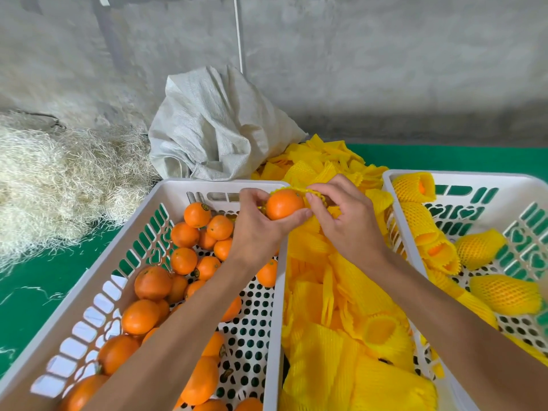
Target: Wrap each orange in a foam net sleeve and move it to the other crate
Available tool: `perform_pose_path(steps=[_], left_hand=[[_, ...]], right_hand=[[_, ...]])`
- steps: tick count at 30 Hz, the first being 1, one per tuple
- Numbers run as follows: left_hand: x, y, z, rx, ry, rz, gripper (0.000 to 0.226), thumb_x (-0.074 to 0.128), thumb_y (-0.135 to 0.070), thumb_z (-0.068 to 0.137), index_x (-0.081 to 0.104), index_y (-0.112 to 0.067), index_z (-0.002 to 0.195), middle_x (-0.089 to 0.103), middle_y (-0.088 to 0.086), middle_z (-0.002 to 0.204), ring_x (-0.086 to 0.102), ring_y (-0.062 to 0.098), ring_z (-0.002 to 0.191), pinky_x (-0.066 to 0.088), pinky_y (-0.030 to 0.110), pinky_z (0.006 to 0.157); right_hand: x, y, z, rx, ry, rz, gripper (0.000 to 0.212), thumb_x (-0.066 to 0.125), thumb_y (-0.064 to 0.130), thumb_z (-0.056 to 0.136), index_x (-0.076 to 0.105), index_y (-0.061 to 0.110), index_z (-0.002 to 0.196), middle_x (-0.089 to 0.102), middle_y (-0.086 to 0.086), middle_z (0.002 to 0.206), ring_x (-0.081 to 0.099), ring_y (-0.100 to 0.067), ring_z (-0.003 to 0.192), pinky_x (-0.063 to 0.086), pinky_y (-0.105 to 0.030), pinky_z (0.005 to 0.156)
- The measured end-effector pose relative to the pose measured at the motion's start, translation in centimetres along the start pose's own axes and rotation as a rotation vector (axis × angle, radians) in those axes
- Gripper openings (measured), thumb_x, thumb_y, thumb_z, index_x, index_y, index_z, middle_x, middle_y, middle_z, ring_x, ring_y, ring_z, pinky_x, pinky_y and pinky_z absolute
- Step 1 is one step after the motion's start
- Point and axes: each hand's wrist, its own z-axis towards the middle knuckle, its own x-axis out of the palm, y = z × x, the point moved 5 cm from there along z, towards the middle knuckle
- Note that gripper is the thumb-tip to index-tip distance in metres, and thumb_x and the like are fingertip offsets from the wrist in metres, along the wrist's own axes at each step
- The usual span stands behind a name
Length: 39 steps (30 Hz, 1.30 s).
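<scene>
Floor: green mat (444, 158) under everything; pale straw-like heap (59, 185) & crumpled white woven sack (213, 126) at back.
L crate: white perforated plastic crate (89, 298), left side, holds bare oranges (154, 283).
R crate: second white plastic crate (462, 177), right side, holds several netted oranges (507, 293); its near end is cut off by frame edge.
Sleeve pile: loose yellow foam net sleeves (335, 292) heaped btwn the two crates.
L hand: left hand (258, 232) cups the round bare orange (284, 204) from below, fingers clamped on it, above L crate's far right corner.
R hand: right hand (347, 221), fingers pinched on a yellow foam net sleeve (299, 189) stretched over orange's top.
Key relation: sleeve mouth sits above/right of orange; judged next pull goes down over fruit. R hand nearer dest crate.
Hidden: sleeve's lower edge behind fingers; can't tell how far orange is in.
</scene>
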Motion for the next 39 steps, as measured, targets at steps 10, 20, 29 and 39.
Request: perform_pose_path(steps=[10, 20, 29, 39], left_hand=[[1.1, -0.1, 0.3, -0.072, 0.268, -0.257, 0.075, 0.097, -0.028, 0.069, 0.06, -0.024, 0.134, 0.068, 0.005, 0.129, 0.072, 0.019, 0.109, 0.062, 0.034, 0.09], [0.6, 0.9, 0.7, -0.187, 0.275, -0.385, 0.07, 0.097, -0.029, 0.063, 0.067, -0.022, 0.126, 0.068, 0.009, 0.127, 0.071, 0.034, 0.111, 0.058, 0.052, 0.099], [-0.1, 0.1, -0.2, -0.102, 0.04, -0.23, 0.066, 0.093, -0.057, 0.066, 0.059, -0.022, 0.11, 0.069, 0.005, 0.111, 0.072, 0.015, 0.092, 0.061, 0.029, 0.077], [1.0, -0.2, -0.3, -0.157, 0.194, -0.358, 0.059, 0.086, -0.027, 0.083, 0.064, -0.028, 0.137, 0.07, 0.01, 0.124, 0.072, 0.029, 0.11, 0.062, 0.034, 0.091]], right_hand=[[0.4, 0.2, -0.2, 0.076, 0.031, 0.123, 0.026, 0.065, 0.031, 0.101, 0.071, 0.016, 0.123, 0.062, 0.005, 0.111, 0.065, -0.01, 0.101, 0.054, -0.017, 0.079], [0.7, -0.7, -0.1, 0.109, 0.11, 0.104, 0.023, 0.064, 0.013, 0.101, 0.072, 0.01, 0.122, 0.065, -0.001, 0.114, 0.064, -0.009, 0.106, 0.057, -0.022, 0.084], [-0.5, 1.4, 0.4, -0.113, 0.024, 0.03, 0.016, 0.069, 0.003, 0.094, 0.073, 0.004, 0.109, 0.064, -0.003, 0.103, 0.06, -0.005, 0.091, 0.046, -0.011, 0.079], [1.1, -0.9, -0.6, 0.127, 0.189, -0.019, 0.026, 0.061, 0.014, 0.101, 0.067, 0.008, 0.126, 0.064, -0.004, 0.112, 0.062, -0.013, 0.093, 0.058, -0.03, 0.079]])
